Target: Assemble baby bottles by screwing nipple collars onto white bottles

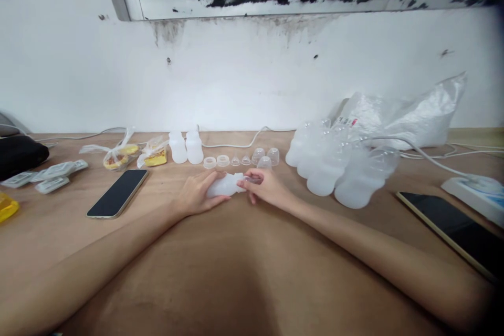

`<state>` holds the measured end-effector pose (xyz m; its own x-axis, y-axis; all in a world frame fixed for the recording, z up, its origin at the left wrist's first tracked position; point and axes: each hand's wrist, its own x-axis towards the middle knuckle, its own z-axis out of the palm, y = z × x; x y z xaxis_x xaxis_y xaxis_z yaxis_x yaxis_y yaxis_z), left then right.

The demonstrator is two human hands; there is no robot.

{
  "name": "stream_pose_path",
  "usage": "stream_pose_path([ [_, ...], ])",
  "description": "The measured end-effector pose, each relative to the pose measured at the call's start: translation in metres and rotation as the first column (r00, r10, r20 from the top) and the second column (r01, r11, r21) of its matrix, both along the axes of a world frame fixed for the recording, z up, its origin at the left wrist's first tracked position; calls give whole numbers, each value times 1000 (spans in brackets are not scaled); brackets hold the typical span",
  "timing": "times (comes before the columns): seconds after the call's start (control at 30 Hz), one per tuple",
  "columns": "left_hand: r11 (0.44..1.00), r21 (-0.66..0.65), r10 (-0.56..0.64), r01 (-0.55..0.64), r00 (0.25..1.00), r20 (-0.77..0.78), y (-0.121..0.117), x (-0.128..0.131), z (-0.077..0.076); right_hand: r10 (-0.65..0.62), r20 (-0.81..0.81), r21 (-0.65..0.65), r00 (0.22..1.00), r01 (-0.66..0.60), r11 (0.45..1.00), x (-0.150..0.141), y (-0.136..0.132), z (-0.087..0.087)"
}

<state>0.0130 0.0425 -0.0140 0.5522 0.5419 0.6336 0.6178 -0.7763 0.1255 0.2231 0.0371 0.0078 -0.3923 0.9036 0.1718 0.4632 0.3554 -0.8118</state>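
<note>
Bottle assembly in progress: one bottle in hand, two standing finished, many still waiting.

Nearest, the left hand is wrapping a small translucent bottle lying sideways on the table, while the right hand is pinching a cap piece at its neck. Just beyond the hands, loose rings and clear caps are lying in a row, apparently unfitted. Farther left, two upright bottles are standing, seemingly empty. To the right hand's side, a cluster of bottles is lying uncapped; behind, a plastic bag is holding contents that cannot be made out.
</note>
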Motion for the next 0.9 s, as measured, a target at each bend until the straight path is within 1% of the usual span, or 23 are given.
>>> stream_pose_path([
  [0.07,1000,-14,-3,3,999,36,1,0,0,-12,123,104,992,-1,995,5,4,9],
  [0.1,1000,-24,-7,8,999,47,1,0,0,-3,177,161,984,-26,987,8,6,14],
  [0.17,999,-39,-10,12,999,52,2,0,0,80,282,268,956,-159,950,14,8,24],
  [0.23,999,-41,-9,11,999,47,3,0,0,161,370,345,915,-297,891,17,7,30],
  [0.27,999,-35,-7,9,999,43,3,-1,-1,175,395,370,902,-330,869,18,7,31],
  [0.3,1000,-26,-5,6,999,35,3,-1,-1,167,401,383,901,-331,863,18,6,31],
  [0.33,1000,-13,-4,4,1000,28,4,-1,-2,147,395,380,907,-307,872,17,5,30],
  [0.4,1000,30,-7,7,1000,10,4,-2,-3,99,354,331,930,-224,917,13,3,27],
  [0.47,996,90,-19,19,1000,-3,5,-2,-4,76,294,238,953,-150,960,10,1,23],
  [0.5,993,117,-27,28,1000,-8,5,-2,-5,84,265,184,960,-136,973,8,1,22],
  [0.6,986,160,-39,45,999,-36,4,-2,-5,163,235,39,958,-177,983,5,0,21],
  [0.67,986,161,-41,46,998,-38,4,-2,-4,165,304,0,938,-173,985,6,0,24],
  [0.7,986,159,-40,43,999,-27,4,-2,-4,135,355,13,925,-150,989,6,1,26],
  [0.77,989,146,-35,33,999,7,4,-1,-5,54,435,123,899,-119,985,10,2,31],
  [0.8,991,134,-31,28,999,22,4,-1,-5,36,463,203,885,-146,968,12,2,33],
  [0.83,993,116,-27,23,999,33,4,-1,-5,40,489,289,871,-204,935,14,3,34],
  [0.9,997,80,-17,14,999,39,4,-1,-5,73,546,428,835,-353,832,18,4,35],
])
